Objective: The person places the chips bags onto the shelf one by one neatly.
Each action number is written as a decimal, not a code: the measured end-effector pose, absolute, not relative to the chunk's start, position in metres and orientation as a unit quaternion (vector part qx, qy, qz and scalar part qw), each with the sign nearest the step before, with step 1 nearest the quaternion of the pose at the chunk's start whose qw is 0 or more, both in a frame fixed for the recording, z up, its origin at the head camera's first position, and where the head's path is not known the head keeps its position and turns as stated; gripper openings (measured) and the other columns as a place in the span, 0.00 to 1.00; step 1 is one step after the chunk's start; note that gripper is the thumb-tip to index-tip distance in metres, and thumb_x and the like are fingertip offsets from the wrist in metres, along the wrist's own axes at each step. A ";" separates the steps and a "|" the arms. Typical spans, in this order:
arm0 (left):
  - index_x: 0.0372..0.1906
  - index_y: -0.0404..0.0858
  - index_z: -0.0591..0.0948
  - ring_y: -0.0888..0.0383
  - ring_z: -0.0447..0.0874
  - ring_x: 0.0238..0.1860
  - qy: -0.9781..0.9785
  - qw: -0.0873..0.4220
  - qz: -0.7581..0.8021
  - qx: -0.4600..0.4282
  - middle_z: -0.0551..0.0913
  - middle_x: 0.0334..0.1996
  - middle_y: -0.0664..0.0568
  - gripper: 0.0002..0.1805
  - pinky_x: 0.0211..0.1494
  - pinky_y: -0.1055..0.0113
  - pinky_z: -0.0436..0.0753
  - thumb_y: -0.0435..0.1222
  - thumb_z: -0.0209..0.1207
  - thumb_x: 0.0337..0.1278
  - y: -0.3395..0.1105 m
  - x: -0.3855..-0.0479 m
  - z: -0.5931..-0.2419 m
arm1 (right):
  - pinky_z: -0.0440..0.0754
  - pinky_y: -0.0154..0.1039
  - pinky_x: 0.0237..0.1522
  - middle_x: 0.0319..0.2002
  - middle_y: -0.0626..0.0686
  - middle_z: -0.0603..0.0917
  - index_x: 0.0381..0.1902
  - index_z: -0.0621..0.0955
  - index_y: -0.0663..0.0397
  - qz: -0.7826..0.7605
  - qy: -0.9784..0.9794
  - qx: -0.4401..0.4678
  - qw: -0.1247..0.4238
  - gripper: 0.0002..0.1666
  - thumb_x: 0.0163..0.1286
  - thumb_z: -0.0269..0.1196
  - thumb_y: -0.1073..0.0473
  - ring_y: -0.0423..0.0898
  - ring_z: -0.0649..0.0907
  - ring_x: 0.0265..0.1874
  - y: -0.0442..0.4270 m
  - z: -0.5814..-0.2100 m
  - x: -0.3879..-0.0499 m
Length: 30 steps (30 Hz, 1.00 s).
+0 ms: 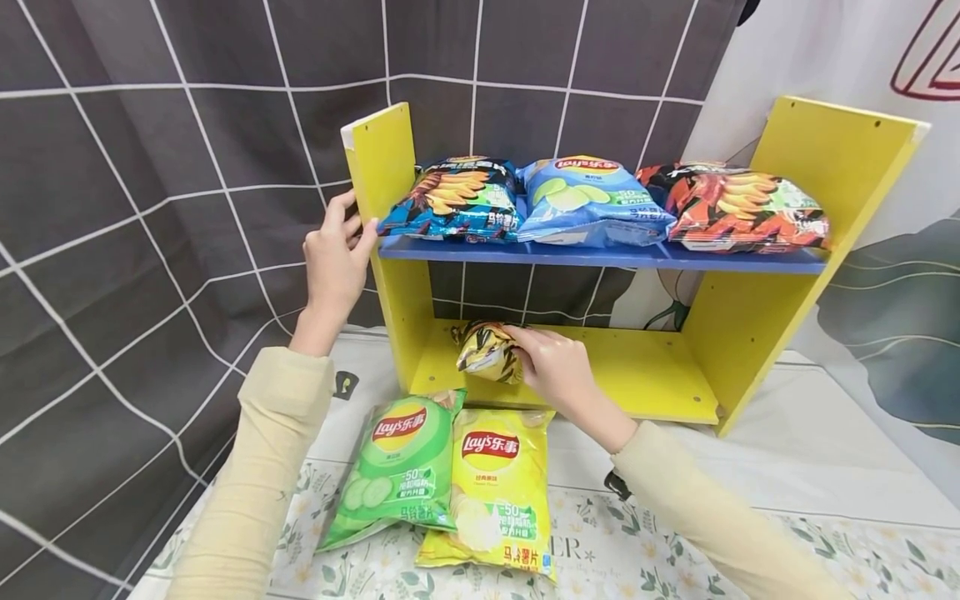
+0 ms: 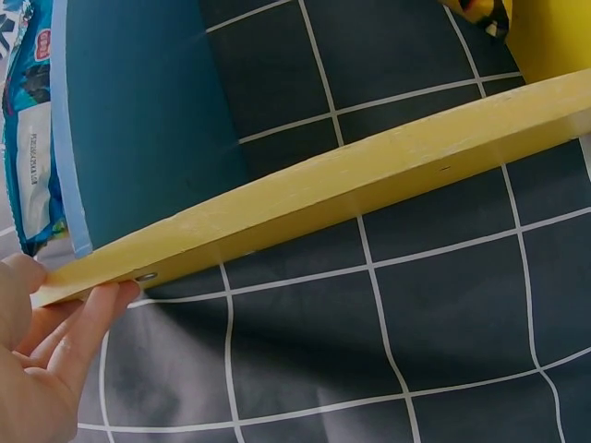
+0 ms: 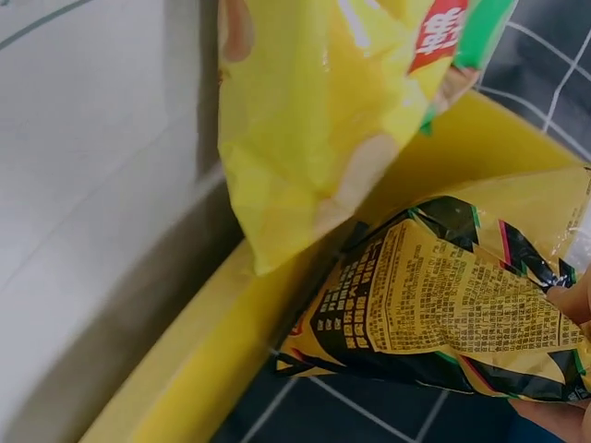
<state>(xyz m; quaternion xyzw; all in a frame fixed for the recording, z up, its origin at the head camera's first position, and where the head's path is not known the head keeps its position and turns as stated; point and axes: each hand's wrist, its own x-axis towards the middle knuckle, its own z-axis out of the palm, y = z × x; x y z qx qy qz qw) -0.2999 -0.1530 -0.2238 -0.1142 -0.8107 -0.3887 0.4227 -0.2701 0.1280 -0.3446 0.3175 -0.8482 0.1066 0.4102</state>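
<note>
My left hand point(image 1: 336, 258) pinches the front edge of the yellow side panel point(image 1: 380, 154), with the thumb on one side and fingers on the other. The left wrist view shows those fingers point(image 2: 88, 337) against the panel's outer face. My right hand point(image 1: 561, 371) grips a small black-and-gold chip bag point(image 1: 486, 354) over the lower yellow board point(image 1: 630, 375), towards its left end. Small print covers the side of this bag seen in the right wrist view. Just in front of the shelf lie a green Lay's chip bag point(image 1: 397, 467) and a yellow Lay's chip bag point(image 1: 498, 492), overlapping.
On the blue upper shelf point(image 1: 480, 252) sit a dark blue chip bag point(image 1: 453, 200), a light blue Lay's bag point(image 1: 588, 200) and a red-and-black bag point(image 1: 742, 208). A dark grid-patterned curtain point(image 1: 225, 150) hangs behind and left. The floral tablecloth point(image 1: 622, 550) covers the front.
</note>
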 end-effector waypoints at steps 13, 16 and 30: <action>0.62 0.35 0.73 0.51 0.83 0.53 -0.808 0.424 -0.392 -0.117 0.80 0.56 0.41 0.24 0.55 0.60 0.82 0.39 0.59 0.63 -0.153 -0.300 -0.225 | 0.83 0.40 0.21 0.46 0.54 0.85 0.52 0.82 0.53 0.090 -0.853 0.334 0.390 0.20 0.60 0.67 0.65 0.52 0.86 0.38 0.119 -0.365 -0.294; 0.62 0.35 0.73 0.51 0.82 0.53 -0.807 0.426 -0.391 -0.117 0.80 0.56 0.41 0.24 0.55 0.60 0.82 0.39 0.59 0.63 -0.153 -0.301 -0.225 | 0.79 0.37 0.17 0.42 0.56 0.79 0.53 0.81 0.53 0.087 -0.861 0.339 0.368 0.20 0.62 0.67 0.63 0.50 0.81 0.35 0.115 -0.366 -0.294; 0.62 0.36 0.73 0.52 0.83 0.53 -0.808 0.424 -0.393 -0.116 0.80 0.56 0.42 0.24 0.55 0.61 0.82 0.39 0.59 0.63 -0.154 -0.303 -0.226 | 0.85 0.40 0.24 0.47 0.53 0.86 0.59 0.78 0.52 0.032 -0.894 0.333 0.300 0.26 0.62 0.68 0.56 0.51 0.84 0.42 0.108 -0.377 -0.292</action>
